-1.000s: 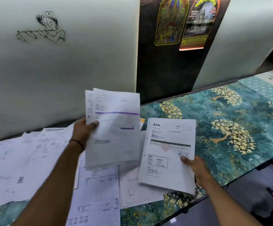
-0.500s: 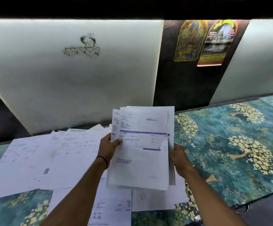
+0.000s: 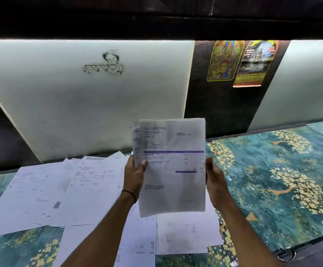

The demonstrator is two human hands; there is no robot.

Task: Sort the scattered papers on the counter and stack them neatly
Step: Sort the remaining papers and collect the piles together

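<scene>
1. The counter (image 3: 276,170) has a teal top patterned with golden trees. Its left half is covered by scattered papers (image 3: 60,193), which overlap and lie at different angles.
2. More loose sheets (image 3: 185,234) lie on the counter directly under the hands.
3. Behind the counter stands a white panel (image 3: 70,105) with a line drawing (image 3: 104,62) of a flute player. To its right, a dark strip carries two posters (image 3: 239,62).
4. A metal ring (image 3: 287,254) hangs at the counter's near edge, low on the right.
5. A sheaf of papers (image 3: 173,170) is held in the air above the counter, in front of the panel. It hides part of the loose sheets below.
6. The sheaf is upright, its long axis vertical and its printed face towards the camera. The sheets behind stick out slightly at the upper left.
7. The left hand (image 3: 134,176), with a black wristband (image 3: 130,194), pinches the sheaf's left edge, thumb across the front.
8. The right hand (image 3: 214,178) lies along the right edge, thumb upright. Its fingers are hidden, so I cannot tell whether it grips.
</scene>
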